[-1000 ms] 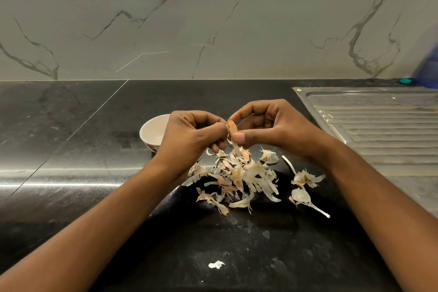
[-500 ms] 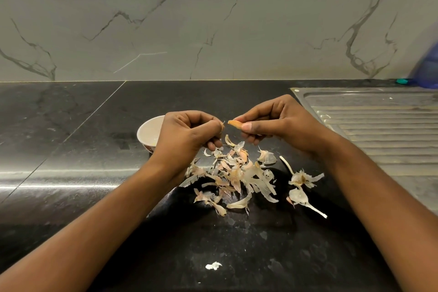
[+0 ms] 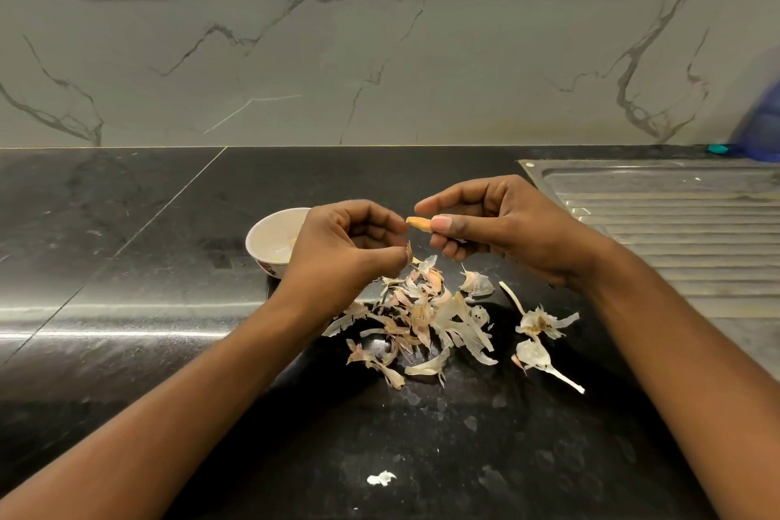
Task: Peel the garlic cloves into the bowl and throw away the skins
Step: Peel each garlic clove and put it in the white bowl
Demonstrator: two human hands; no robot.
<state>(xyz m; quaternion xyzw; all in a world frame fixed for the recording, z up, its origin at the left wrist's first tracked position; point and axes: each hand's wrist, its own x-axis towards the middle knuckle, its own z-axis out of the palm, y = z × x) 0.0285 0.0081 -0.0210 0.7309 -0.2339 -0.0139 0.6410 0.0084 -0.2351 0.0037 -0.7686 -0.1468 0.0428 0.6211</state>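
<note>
Fingers (image 3: 447,198) of the right hand (image 3: 502,228), thumb and forefinger, pinch one garlic clove (image 3: 418,223) above the black counter (image 3: 126,266); its long axis lies about level, the narrow tip pointing toward the left hand (image 3: 337,258) and almost touching it; that hand's fingers are curled, with a brown scrap of skin (image 3: 408,250) nipped at their tips. One white bowl (image 3: 264,239) sits behind the left hand, partly hidden, something pale inside; one loose heap of skins (image 3: 426,317) lies under both hands; two papery stalk pieces (image 3: 538,323) lie just right of it, one behind the other; one white fleck (image 3: 381,478) lies nearer, well apart.
</note>
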